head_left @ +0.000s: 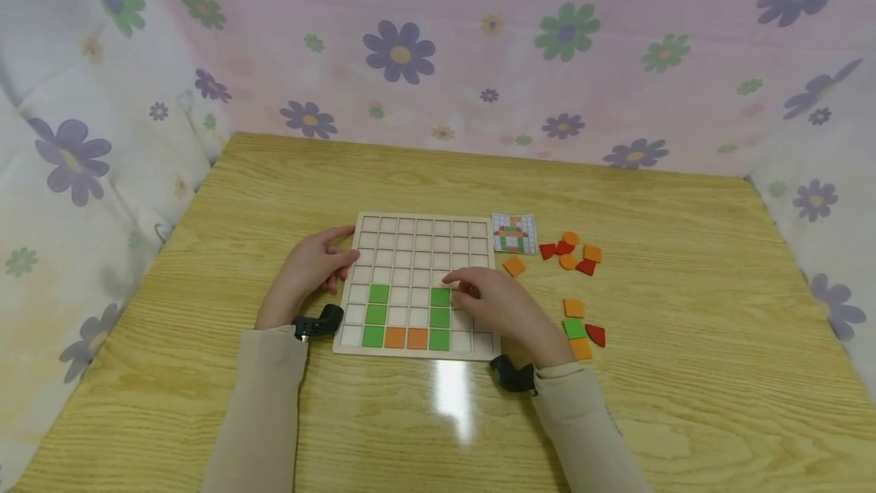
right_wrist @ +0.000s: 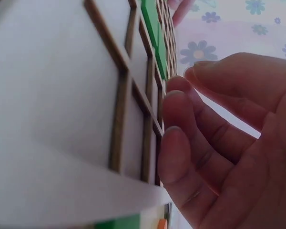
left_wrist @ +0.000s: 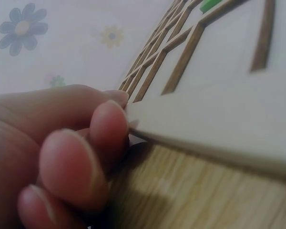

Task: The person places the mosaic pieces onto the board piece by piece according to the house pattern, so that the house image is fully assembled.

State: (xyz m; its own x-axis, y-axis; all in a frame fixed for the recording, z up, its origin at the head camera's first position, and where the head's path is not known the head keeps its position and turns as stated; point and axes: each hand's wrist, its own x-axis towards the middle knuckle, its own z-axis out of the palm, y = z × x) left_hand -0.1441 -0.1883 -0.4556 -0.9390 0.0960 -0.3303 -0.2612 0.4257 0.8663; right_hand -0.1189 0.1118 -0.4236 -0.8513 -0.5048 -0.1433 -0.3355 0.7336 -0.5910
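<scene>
Your desk (head_left: 684,265) carries the grid board (head_left: 417,354) right in front of you, and by the look of it you are partway through filling it. At the board's near end sit two columns of three green square tiles (head_left: 376,315), joined along the nearest row by two orange square tiles (head_left: 395,338); the other cells in sight are bare.

Your left hand (head_left: 308,268) is at the board's left rim, its bent fingers (left_wrist: 69,167) touching the edge; whether they pinch it or merely steady it, you cannot tell. Your right hand (head_left: 501,305) is over the board beside the farthest tile of the right green column, its fingers (right_wrist: 176,107) loosely bent and released, with no piece visible in them.

The pattern card (head_left: 515,233) lies just beside the board's far right corner. Its print includes red, which the board lacks, so more seems left to place. Right of the board wait loose orange squares (head_left: 573,308), a green square (head_left: 574,328), red pieces (head_left: 595,335) and two orange discs (head_left: 570,238).

Only the head view shows you the card and the whole board. The left wrist view adds the fingertips meeting the board's side; the right wrist view adds the underside of your fingers.
</scene>
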